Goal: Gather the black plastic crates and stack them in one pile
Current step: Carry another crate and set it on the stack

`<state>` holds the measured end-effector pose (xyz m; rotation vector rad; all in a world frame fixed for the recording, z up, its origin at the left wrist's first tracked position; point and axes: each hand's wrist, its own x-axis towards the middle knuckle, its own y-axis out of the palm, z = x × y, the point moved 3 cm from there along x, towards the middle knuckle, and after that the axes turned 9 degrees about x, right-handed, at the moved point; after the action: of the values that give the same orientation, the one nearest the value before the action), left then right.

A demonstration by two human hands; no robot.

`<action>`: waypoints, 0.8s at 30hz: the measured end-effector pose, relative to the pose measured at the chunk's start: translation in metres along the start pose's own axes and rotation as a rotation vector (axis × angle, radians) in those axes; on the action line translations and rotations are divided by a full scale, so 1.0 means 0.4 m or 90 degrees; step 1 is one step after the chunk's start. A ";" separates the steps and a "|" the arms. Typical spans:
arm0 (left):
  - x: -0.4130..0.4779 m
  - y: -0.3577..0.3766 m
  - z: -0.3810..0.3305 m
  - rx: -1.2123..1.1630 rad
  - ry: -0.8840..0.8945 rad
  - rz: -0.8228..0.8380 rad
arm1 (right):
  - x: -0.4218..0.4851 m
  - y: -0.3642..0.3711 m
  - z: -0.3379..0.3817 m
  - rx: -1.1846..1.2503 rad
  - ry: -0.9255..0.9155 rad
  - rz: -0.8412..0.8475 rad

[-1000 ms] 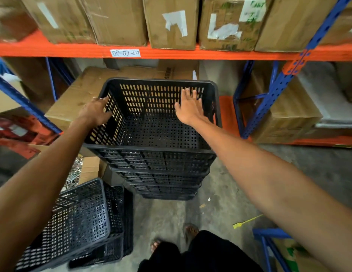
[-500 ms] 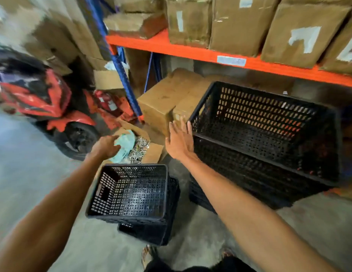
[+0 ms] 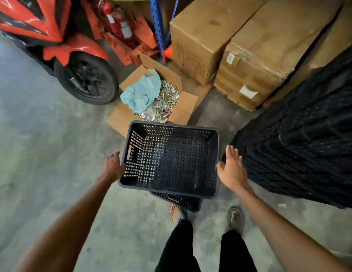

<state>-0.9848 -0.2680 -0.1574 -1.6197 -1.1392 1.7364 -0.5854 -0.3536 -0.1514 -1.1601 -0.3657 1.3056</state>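
Perforated black plastic crate, rectangular, sits askew atop a second crate on concrete floor, beside the blurred tall crate stack; left hand touches its side, right hand spread beside its rim, neither clamped.

grey concrete floor, open cardboard box on it with a teal cloth lying over a heap of shiny metal bolts and screws, flaps splayed out. left of the box a black tyre under red bodywork of a scooter or motorbike, behind it two red fire extinguishers and orange metal pieces leaning near a blue rack upright. right of the upright, big sealed cardboard cartons stacked side by side, touching, the nearer one with white labels, slightly blurred.
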 end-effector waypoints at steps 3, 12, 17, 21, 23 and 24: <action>0.150 0.123 0.067 -0.014 -0.041 -0.020 | 0.078 0.180 -0.075 0.045 0.164 0.032; 0.433 0.389 0.161 -0.170 -0.075 -0.019 | 0.216 0.475 -0.248 0.153 0.347 -0.037; 0.436 0.382 0.166 -0.215 -0.081 -0.041 | 0.215 0.449 -0.247 0.202 0.313 -0.040; 0.390 0.236 0.127 -0.178 -0.066 -0.033 | 0.229 0.293 -0.164 0.198 0.309 -0.050; 0.350 0.112 0.099 -0.135 -0.024 -0.039 | 0.236 0.173 -0.099 0.156 0.297 -0.053; 0.327 0.038 0.083 -0.114 0.001 -0.048 | 0.240 0.101 -0.057 0.130 0.286 -0.050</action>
<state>-1.0358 -0.1765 -0.2440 -1.6582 -1.3707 1.6249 -0.5612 -0.2864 -0.2303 -1.2112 0.0509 0.9549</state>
